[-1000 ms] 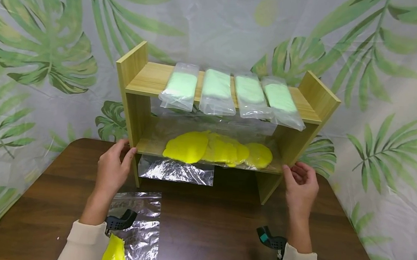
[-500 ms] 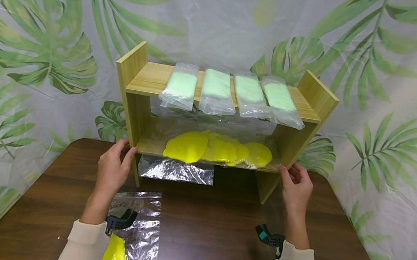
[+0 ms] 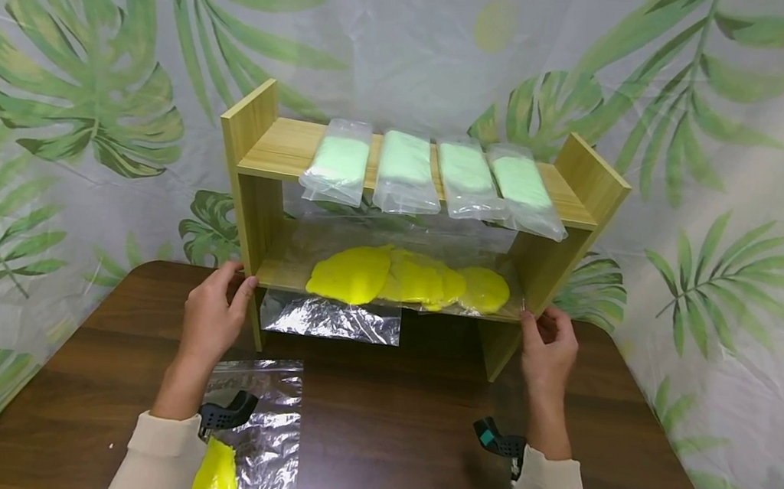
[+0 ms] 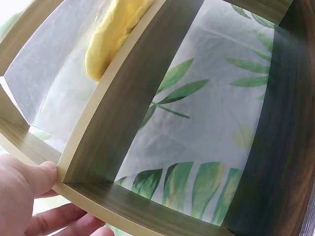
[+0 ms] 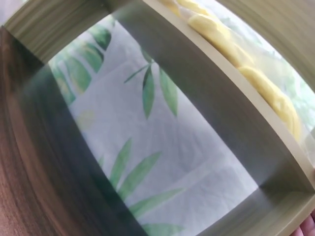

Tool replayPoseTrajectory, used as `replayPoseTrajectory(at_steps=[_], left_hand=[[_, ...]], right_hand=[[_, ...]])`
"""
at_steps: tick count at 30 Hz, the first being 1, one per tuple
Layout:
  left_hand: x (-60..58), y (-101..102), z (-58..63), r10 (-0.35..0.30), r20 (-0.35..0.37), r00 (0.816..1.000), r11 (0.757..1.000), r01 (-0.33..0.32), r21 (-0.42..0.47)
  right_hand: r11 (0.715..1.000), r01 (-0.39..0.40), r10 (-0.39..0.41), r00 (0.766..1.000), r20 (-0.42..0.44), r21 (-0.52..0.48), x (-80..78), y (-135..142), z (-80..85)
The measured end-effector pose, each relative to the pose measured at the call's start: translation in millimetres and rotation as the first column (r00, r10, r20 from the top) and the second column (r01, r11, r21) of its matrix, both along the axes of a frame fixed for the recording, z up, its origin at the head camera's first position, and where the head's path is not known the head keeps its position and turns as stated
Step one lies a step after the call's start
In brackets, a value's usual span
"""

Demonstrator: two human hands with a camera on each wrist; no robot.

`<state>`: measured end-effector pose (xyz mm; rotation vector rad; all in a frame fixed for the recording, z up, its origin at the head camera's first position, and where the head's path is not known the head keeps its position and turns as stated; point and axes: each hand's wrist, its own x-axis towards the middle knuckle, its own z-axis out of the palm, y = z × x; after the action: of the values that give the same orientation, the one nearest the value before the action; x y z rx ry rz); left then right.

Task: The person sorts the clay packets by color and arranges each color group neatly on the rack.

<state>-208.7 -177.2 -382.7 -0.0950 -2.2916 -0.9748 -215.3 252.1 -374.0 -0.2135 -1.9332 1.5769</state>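
A two-tier wooden shelf (image 3: 260,157) stands on the dark table. My left hand (image 3: 213,322) pinches the front edge of its left side panel, level with the lower board; in the left wrist view the thumb (image 4: 42,174) lies against that edge with the fingers below. At the opposite end, my right hand (image 3: 549,357) grips the right side panel at about the same height. Only a bit of its fingers (image 5: 307,227) shows in the right wrist view. Flattened yellow soft lumps (image 3: 351,274) in clear bags lie on the lower board.
Several clear bags of pale green material (image 3: 405,169) lie across the top board. Under the lower board shows a shiny clear plastic bag (image 3: 331,319). Another zip bag (image 3: 274,419) with a yellow lump (image 3: 215,476) lies by my left forearm. A leaf-patterned cloth (image 3: 421,47) hangs behind.
My right hand has shifted a little left, and the shelf's right end has moved left with it. The left hand and the shelf's left end have barely moved.
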Motion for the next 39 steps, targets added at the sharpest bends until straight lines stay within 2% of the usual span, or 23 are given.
replayPoseTrajectory(at_steps=[5, 9, 15, 18, 25, 31, 34, 36, 39], left_hand=[[5.0, -3, -2.0, -0.012, 0.036, 0.999, 1.000, 0.012, 0.023], [11.5, -9, -3.5, -0.038, 0.063, 0.997, 0.998, 0.035, 0.043], [27.9, -19, -5.1, -0.051, 0.114, 0.992, 0.998, 0.047, 0.031], [37.3, -24, -9.3, -0.046, 0.139, 0.989, 0.999, 0.045, 0.008], [64.4, -32, -18.2, -0.004, 0.161, 0.987, 0.999, 0.012, -0.047], [87.9, -33, -25.7, 0.050, 0.175, 0.983, 0.998, -0.042, -0.052], [100.9, -33, -29.3, 0.079, 0.207, 0.975, 0.996, -0.068, -0.062], [109.9, -33, -31.9, 0.094, 0.251, 0.963, 0.995, -0.082, -0.058], [123.7, -33, -36.4, 0.106, 0.354, 0.929, 0.994, -0.099, -0.039]], right_hand=[[0.999, 0.000, 0.000, 1.000, -0.011, 0.042, 11.0, -10, 12.9], [0.998, 0.009, -0.008, 1.000, -0.015, 0.056, 12.5, -10, 14.4], [0.997, 0.027, -0.025, 0.999, -0.028, 0.073, 11.6, -10, 14.8], [0.997, 0.028, -0.026, 0.999, -0.038, 0.073, 10.5, -9, 12.7], [0.999, 0.037, -0.036, 0.999, -0.025, 0.040, -9.3, 6, -12.8], [0.999, 0.033, -0.032, 0.999, -0.038, 0.026, -10.5, 7, -15.1], [0.999, 0.025, -0.024, 0.999, -0.039, 0.026, -8.8, 6, -12.6], [1.000, 0.016, -0.015, 0.999, -0.041, 0.020, -5.4, 4, -8.0], [1.000, 0.004, -0.003, 0.999, -0.048, 0.013, 1.4, -1, 1.2]])
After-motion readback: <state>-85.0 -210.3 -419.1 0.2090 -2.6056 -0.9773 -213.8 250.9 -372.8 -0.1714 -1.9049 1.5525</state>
